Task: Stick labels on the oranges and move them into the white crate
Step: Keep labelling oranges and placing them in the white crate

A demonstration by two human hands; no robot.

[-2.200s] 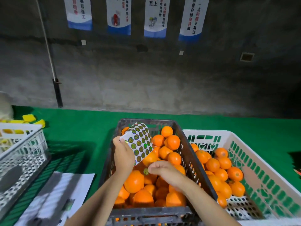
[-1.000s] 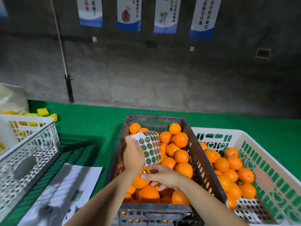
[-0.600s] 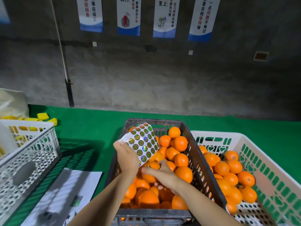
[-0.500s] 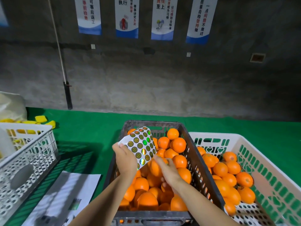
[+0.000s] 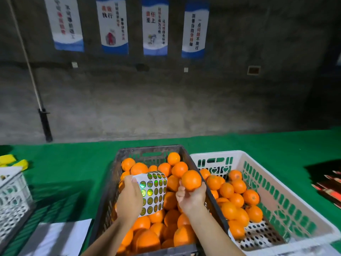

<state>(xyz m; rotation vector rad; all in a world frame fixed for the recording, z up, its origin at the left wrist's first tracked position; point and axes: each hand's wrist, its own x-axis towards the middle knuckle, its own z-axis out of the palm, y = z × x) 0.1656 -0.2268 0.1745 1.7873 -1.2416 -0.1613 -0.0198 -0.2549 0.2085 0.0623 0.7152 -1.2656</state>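
Holds one orange (image 5: 191, 180) up in the right hand (image 5: 191, 197), with the fingers curled tight round it from below. Holds it above the right edge of the dark crate (image 5: 151, 149), just beside the white crate (image 5: 217, 153) and not in it yet. Cannot tell if this orange has a label on it.

Grips a sheet of labels (image 5: 154, 193) in the left hand (image 5: 129, 198), with the fingers closed on the sheet's left edge. Holds the sheet over the pile of oranges (image 5: 140, 168) in the dark crate, with the round shiny labels facing up.

Shows more oranges (image 5: 227, 190) lying in the white crate, on top of a spotted sheet (image 5: 258, 235) at the bottom. Shows both crates side by side on a green table (image 5: 73, 163). Shows a white paper (image 5: 60, 235) to the left of the dark crate, and a white basket (image 5: 13, 191) at the far left edge.
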